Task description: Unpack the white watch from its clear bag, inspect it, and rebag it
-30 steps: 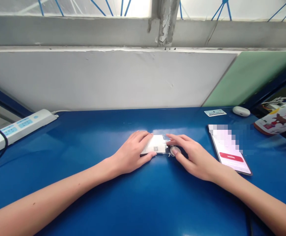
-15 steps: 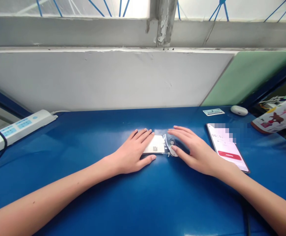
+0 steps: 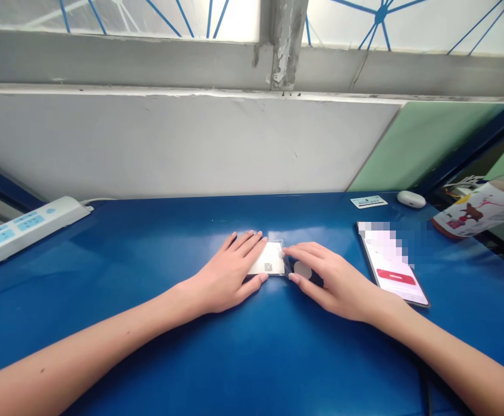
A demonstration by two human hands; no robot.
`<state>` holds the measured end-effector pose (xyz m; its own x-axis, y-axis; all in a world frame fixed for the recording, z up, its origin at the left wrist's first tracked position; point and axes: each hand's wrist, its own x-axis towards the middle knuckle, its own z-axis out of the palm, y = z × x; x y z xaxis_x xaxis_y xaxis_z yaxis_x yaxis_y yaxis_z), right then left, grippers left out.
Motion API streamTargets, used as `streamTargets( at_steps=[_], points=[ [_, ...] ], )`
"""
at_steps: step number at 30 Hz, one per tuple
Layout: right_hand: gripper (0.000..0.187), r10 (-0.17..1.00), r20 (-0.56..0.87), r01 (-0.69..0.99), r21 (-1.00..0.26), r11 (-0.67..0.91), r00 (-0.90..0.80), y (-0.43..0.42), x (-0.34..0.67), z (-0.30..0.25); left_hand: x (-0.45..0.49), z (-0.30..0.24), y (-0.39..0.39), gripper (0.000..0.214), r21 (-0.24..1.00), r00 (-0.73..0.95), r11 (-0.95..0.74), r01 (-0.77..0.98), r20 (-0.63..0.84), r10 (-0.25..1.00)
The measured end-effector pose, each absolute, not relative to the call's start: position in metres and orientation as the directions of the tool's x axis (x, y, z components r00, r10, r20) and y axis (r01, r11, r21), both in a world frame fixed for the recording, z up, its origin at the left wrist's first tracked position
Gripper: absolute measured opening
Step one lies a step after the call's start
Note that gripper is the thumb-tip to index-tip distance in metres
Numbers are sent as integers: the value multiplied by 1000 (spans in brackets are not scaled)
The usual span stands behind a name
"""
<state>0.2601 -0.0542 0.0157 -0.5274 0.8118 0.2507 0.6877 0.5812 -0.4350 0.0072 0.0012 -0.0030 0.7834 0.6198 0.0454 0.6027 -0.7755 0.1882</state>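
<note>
We laid our left hand (image 3: 226, 276), spread flat, over the left part of the white packet (image 3: 273, 257) on the blue table (image 3: 252, 358); our right hand (image 3: 337, 284), thumb and fingers parted, was at its right end.

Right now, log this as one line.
left hand: resting on white packet | right hand: at packet's right end, contact unclear | phone: on blue table

The table (image 3: 217, 358) looks smooth and glossy, the wrapper (image 3: 286, 266) clear shiny plastic, the power strip (image 3: 30, 226) smooth plastic, the window post (image 3: 283, 58) rough.
</note>
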Motion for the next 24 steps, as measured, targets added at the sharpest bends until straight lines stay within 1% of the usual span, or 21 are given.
streamTargets(
  at_steps=[6,13,19,24],
  points=[
    [37,817,240,701,-424,574,-524,-54,258,11,9,-2,0,65,168,778,-769,617,14,628],
    [35,813,303,712,-393,581,-496,-52,255,3,9,-3,1,64,164,782,-777,608,41,621],
    [34,804,315,681,-427,595,-505,-51,255,5,9,-2,1,63,147,786,-782,606,37,617],
    [40,800,276,662,-452,598,-533,-52,254,2,10,-2,0,60,163,787,-783,600,52,614]
  ],
)
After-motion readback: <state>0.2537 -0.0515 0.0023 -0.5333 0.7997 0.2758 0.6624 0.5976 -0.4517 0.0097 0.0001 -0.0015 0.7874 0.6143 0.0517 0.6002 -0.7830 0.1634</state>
